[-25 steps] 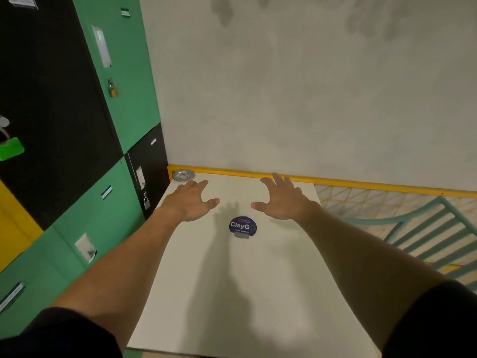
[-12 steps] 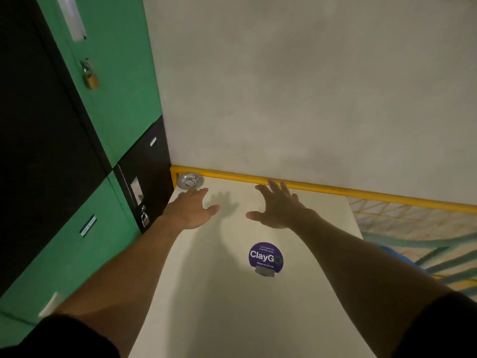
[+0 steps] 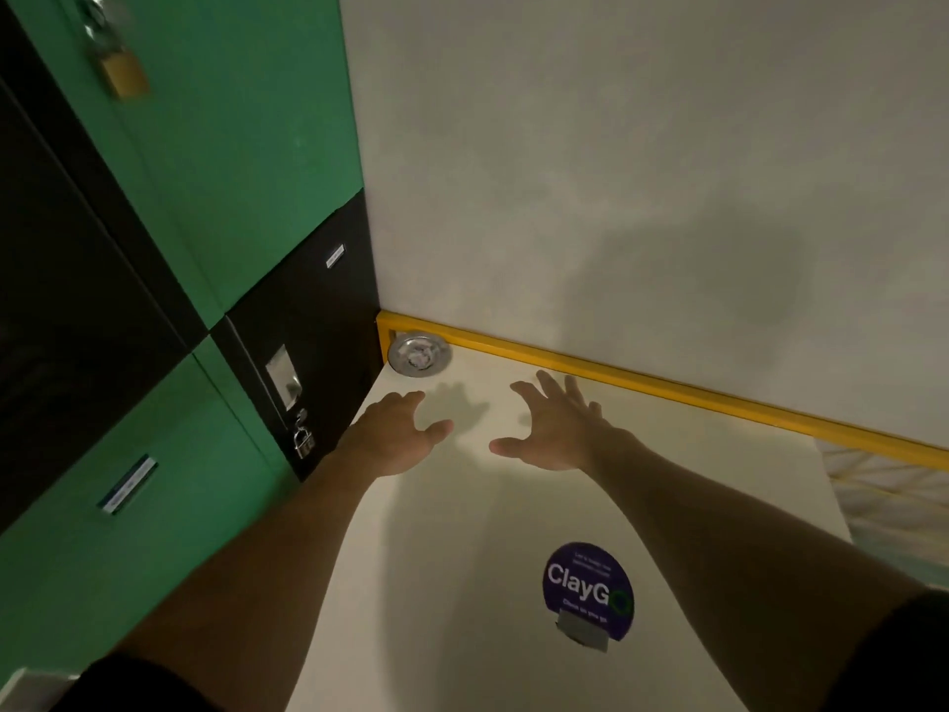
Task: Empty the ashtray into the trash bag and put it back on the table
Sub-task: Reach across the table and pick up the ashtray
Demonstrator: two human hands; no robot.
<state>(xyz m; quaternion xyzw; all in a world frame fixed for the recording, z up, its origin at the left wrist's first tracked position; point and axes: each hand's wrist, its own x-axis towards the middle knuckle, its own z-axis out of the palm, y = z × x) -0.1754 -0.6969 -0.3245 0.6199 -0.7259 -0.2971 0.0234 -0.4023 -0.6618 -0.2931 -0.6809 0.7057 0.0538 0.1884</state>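
A round metal ashtray (image 3: 420, 353) with some grey debris inside sits in the far left corner of the white table (image 3: 462, 531), against the yellow ledge. My left hand (image 3: 398, 436) hovers palm down over the table, a short way in front of the ashtray, fingers apart and holding nothing. My right hand (image 3: 557, 429) is stretched out beside it, to the right of the ashtray, fingers spread and empty. No trash bag is in view.
Green and black lockers (image 3: 215, 208) with padlocks stand along the table's left edge. A grey wall with a yellow ledge (image 3: 667, 390) closes the far side. A purple round sticker (image 3: 588, 590) lies on the table near me. A teal chair is partly visible at the right.
Both hands have moved forward over the table toward the far left corner, and the view has closed in on the ashtray. The sticker now lies behind the hands.
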